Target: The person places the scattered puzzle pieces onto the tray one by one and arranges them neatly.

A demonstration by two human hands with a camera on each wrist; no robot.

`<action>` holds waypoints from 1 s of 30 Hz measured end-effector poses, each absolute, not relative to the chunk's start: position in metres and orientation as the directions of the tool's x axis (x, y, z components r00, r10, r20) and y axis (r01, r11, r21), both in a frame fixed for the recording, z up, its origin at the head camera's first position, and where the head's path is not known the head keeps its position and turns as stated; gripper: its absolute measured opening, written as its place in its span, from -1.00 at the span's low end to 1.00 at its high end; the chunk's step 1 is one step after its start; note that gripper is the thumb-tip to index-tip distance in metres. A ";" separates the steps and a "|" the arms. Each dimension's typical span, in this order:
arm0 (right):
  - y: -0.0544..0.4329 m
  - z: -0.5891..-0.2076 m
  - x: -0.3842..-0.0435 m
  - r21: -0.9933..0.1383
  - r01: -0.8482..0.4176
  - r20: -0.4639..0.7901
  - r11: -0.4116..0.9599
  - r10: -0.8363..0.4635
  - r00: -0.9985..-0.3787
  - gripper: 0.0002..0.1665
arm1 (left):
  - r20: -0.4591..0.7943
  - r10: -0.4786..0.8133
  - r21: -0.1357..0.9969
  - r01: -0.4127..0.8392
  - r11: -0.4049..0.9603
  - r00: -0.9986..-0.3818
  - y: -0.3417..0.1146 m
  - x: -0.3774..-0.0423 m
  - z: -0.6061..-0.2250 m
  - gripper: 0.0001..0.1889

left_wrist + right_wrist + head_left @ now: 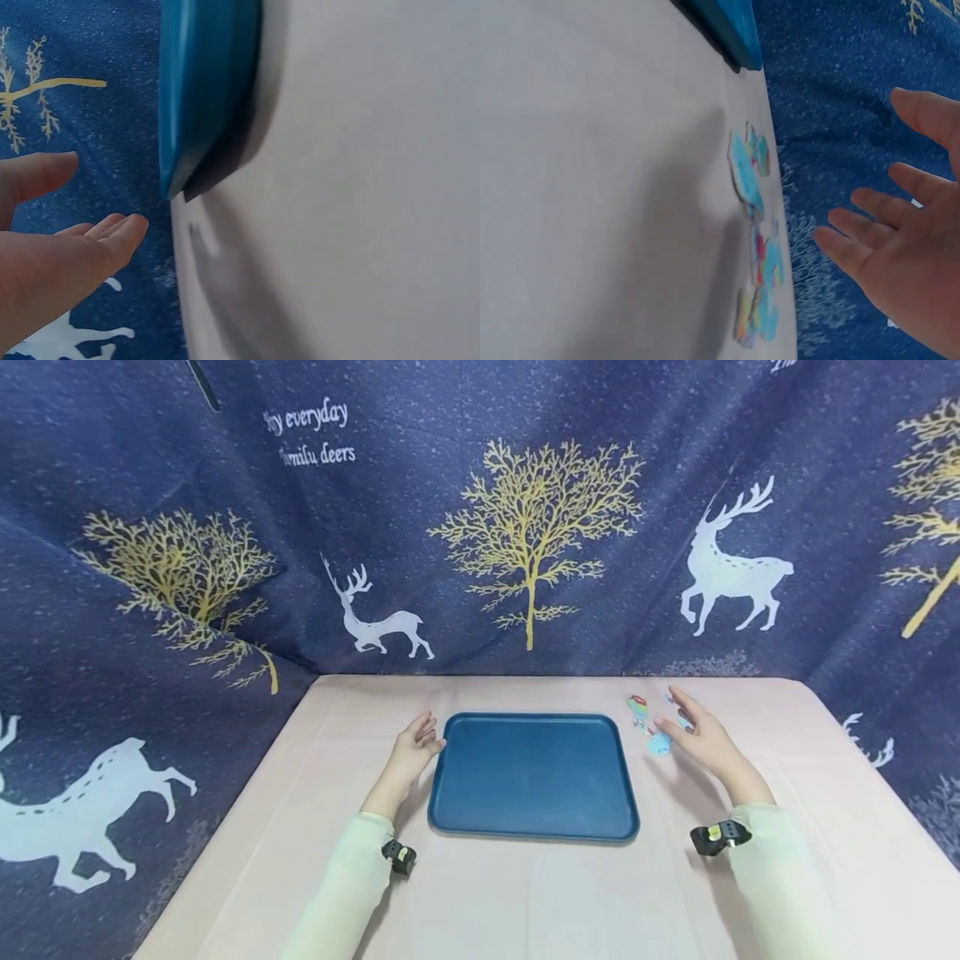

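A blue rectangular tray (532, 777) lies on the table between the hands, its raised rim running all round. My left hand (412, 750) hovers just off the tray's left edge, fingers loosely bent and holding nothing. In the left wrist view, the thumb and fingers of that hand (67, 251) stand apart, with air between them and the tray's corner (206, 82). To the tray's right, my right hand (701, 739) is held above several flat, colourful puzzle pieces (660, 744). Its fingers (855, 251) are spread and relaxed, apart from the pieces (744, 171). The hand partly hides them in the head view.
A pale pink cloth covers the table (480, 893). Behind and beside it hangs a dark blue curtain (480, 593) printed with deer and trees. Each wrist wears a small black camera on a strap, over a pale green sleeve (780, 868).
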State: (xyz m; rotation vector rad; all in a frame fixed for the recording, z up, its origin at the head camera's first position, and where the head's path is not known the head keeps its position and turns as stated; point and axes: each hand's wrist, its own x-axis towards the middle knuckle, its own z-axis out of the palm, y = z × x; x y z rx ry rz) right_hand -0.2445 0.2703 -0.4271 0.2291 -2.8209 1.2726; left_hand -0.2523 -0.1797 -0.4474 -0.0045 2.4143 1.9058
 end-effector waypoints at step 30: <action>0.293 -0.463 -0.256 -0.792 -0.063 -0.068 0.607 -0.190 -0.979 -0.20 | -0.293 -0.055 0.955 -0.295 0.029 -0.955 -0.179 -0.257 -0.472 -0.42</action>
